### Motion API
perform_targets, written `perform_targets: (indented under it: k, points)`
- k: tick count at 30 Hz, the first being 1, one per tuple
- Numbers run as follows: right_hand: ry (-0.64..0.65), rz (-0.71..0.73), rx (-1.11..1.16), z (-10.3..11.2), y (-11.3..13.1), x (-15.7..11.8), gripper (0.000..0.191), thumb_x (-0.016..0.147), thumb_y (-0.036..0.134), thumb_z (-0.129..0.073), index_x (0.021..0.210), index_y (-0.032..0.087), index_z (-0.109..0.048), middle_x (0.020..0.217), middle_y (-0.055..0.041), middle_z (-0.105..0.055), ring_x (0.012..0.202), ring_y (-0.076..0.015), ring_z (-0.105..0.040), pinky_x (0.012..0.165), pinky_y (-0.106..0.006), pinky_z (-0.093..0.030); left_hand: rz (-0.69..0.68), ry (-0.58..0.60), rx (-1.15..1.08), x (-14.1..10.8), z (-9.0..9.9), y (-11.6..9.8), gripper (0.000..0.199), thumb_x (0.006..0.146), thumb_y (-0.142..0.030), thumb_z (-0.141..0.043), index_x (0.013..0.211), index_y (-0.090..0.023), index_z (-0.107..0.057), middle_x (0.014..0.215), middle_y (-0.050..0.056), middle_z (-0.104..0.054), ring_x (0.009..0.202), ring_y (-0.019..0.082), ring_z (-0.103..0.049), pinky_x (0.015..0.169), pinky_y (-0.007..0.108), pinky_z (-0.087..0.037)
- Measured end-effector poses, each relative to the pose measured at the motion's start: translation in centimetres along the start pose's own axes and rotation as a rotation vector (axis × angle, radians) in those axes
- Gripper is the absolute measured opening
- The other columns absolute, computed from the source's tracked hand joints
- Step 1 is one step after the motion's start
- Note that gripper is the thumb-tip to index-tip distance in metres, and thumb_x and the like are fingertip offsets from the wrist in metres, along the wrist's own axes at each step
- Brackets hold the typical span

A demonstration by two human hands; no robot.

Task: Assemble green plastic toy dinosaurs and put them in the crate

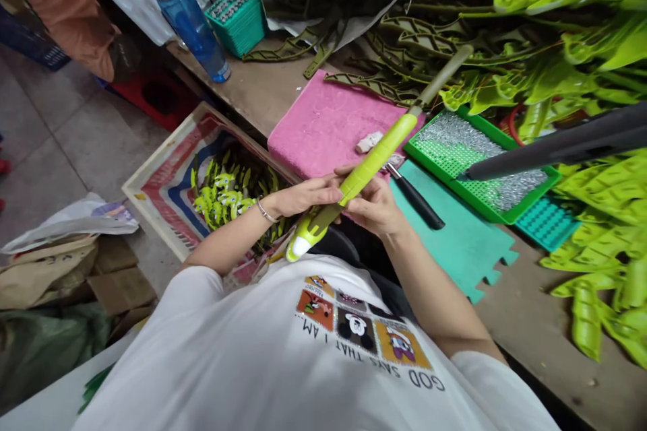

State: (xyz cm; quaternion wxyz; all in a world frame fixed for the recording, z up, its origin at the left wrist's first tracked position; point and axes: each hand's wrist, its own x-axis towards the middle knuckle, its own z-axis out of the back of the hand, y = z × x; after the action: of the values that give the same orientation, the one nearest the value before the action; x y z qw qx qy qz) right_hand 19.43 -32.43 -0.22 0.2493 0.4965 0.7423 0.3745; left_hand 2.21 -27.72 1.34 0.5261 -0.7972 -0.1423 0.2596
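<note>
A long yellow-green plastic piece (377, 158) lies diagonally in front of my body, its white-tipped end near my shirt and a thin olive strip reaching past its far end. My left hand (316, 194), with a bracelet at the wrist, grips it from the left side. On the other side, my right hand (373, 205) has its fingers curled round the same piece. Just beyond the hands is a pink cloth pad (323, 124) with a small whitish lump (368, 142) on it. A black-handled tool (417, 199) rests on the teal mat (455, 242).
A green tray (505, 215) of small metal parts stands to the right, below a dark pointed bar (556, 147). Yellow-green parts (601, 215) cover the right side. A lined crate (166, 202) of parts sits at left. A blue bottle (189, 27) stands at the back.
</note>
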Motion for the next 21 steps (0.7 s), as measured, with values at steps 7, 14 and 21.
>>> perform_targets:
  k: [7, 14, 21]
  points:
    - [-0.084, 0.027, -0.07, 0.2, -0.3, -0.7, 0.06, 0.065, 0.043, -0.088, 0.111, 0.026, -0.053, 0.092, -0.0026, -0.069, 0.078, -0.0199, -0.069, 0.053, -0.028, -0.057, -0.019, -0.114, -0.055, -0.6, -2.0, -0.1, 0.069, 0.07, -0.072, -0.077, 0.108, -0.018, -0.057, 0.084, -0.001, -0.059, 0.062, 0.01, -0.059, 0.054, 0.02, -0.048]
    - [-0.05, 0.001, -0.111, 0.6, 0.6, 0.1, 0.06, 0.061, 0.041, -0.089, 0.109, 0.026, -0.056, 0.085, -0.0004, -0.067, 0.076, -0.0187, -0.066, 0.069, -0.036, -0.059, -0.162, -0.105, 0.203, -0.1, -0.7, 0.1, 0.091, 0.074, -0.088, -0.054, 0.128, -0.016, -0.059, 0.11, 0.01, -0.068, 0.102, 0.025, -0.066, 0.091, 0.034, -0.052]
    - [-0.07, 0.089, -0.033, 1.1, 1.2, -0.1, 0.062, 0.063, 0.045, -0.079, 0.118, 0.029, -0.056, 0.078, 0.0026, -0.052, 0.074, -0.0179, -0.058, 0.098, -0.055, -0.053, 0.033, -0.407, 0.118, -3.4, 2.9, 7.1, 0.096, 0.076, -0.092, -0.041, 0.134, -0.017, -0.056, 0.127, 0.018, -0.066, 0.113, 0.029, -0.065, 0.095, 0.044, -0.05]
